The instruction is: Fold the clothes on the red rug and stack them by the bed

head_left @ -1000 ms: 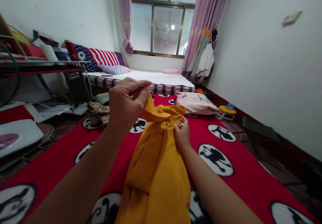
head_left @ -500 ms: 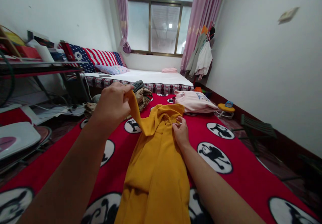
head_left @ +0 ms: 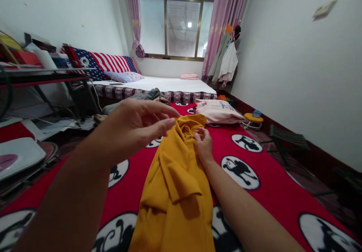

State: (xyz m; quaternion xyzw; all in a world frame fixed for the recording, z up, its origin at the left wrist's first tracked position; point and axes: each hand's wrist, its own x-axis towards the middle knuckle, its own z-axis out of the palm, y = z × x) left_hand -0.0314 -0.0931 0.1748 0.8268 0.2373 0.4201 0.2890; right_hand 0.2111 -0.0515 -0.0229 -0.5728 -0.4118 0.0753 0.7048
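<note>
A long mustard-yellow garment (head_left: 158, 206) lies folded lengthwise on the red blanket (head_left: 217, 139), its collar end away from me. One sleeve (head_left: 181, 184) is laid down across its front, the cuff towards me. My left hand (head_left: 141, 125) hovers over the left side near the collar, thumb and fingers apart, with nothing in it. At the right edge by the collar, my right hand (head_left: 204, 142) has its fingers curled in on the cloth. What exactly lies under those fingertips is partly hidden.
A folded pink top (head_left: 219, 111) lies on the blanket beyond my right hand. Behind my left hand is a pile of clothes (head_left: 149, 94). A cluttered desk (head_left: 48, 72) stands left, a folding stool (head_left: 288, 139) right, and a bed (head_left: 164, 84) below the window.
My left hand has let go of the sleeve, which now lies folded down over the garment's front. The left hand has moved right and opened. My right hand stays at the collar's edge.
</note>
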